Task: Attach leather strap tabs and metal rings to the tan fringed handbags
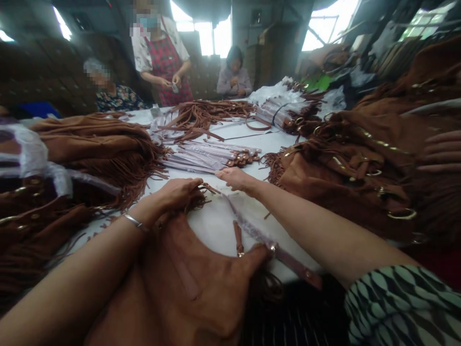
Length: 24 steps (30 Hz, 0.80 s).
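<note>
My left grip [190, 190] clasps an upper corner of the brown suede bag [212, 278], seemingly to steady it by the tabletop [209, 228]; my right grip [233, 179] is at the plastic-wrapped straps [201, 154], laid together likely for order, though I cannot tell whether it pinches 1

Brown suede bag [212, 276], limp, in the foreground, partly plastic-wrapped strap [248, 224] slanting past its corner

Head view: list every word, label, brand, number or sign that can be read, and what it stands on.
No readable text anywhere.
Brown bag: no lettering visible.
Nearest wrapped strap: none can be made out.
Dark stacks at the back: too dim and blurred to tell.
</note>
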Each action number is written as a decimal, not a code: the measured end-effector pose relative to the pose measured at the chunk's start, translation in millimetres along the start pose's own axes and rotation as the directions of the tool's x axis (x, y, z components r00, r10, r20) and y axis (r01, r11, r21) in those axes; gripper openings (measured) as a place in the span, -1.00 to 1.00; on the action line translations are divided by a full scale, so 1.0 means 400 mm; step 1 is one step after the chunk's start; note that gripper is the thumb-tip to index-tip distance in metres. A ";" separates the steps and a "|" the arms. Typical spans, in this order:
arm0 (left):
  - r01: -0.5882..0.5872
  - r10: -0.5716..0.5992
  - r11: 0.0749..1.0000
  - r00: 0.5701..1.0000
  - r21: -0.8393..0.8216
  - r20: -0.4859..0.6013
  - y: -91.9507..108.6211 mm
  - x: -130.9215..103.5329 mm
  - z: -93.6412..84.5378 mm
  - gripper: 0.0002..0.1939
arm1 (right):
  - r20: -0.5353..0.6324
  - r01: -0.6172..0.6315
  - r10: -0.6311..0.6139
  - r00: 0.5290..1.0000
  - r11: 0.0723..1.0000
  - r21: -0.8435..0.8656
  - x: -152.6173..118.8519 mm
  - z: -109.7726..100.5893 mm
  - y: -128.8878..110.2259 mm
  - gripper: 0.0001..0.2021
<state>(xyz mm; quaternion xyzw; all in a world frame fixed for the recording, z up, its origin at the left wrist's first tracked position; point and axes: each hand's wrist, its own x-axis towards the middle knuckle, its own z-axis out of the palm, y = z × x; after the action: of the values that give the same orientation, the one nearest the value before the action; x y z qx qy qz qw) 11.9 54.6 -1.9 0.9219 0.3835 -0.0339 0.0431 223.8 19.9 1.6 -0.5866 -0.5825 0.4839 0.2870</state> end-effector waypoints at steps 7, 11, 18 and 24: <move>0.129 -0.110 0.971 0.989 0.202 -0.102 0.008 -0.018 0.023 -0.57 | 0.209 -0.018 0.138 0.968 0.869 -0.495 -0.161 -0.051 0.081 -0.56; 0.159 -0.129 0.976 0.973 0.147 -0.191 0.085 -0.023 -0.049 -0.54 | 0.162 0.013 0.096 0.982 0.826 -0.564 -0.196 -0.015 0.095 -0.83; 0.248 -0.107 0.590 0.967 -0.769 0.230 0.314 -0.091 -0.069 -0.51 | 0.059 -0.073 0.095 0.994 0.951 -0.299 -0.140 -0.064 0.052 -0.94; 0.386 -0.045 -0.154 0.917 -0.910 0.396 0.401 -0.138 -0.073 -0.41 | -0.110 0.058 -0.079 0.991 0.982 -0.179 -0.121 -0.068 -0.039 -0.98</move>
<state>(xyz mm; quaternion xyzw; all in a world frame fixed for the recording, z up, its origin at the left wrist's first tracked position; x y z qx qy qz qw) 88.0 -93.8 41.1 0.4900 0.4206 0.1489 0.7489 249.0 -18.0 36.8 -0.6164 -0.6249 0.3858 0.2843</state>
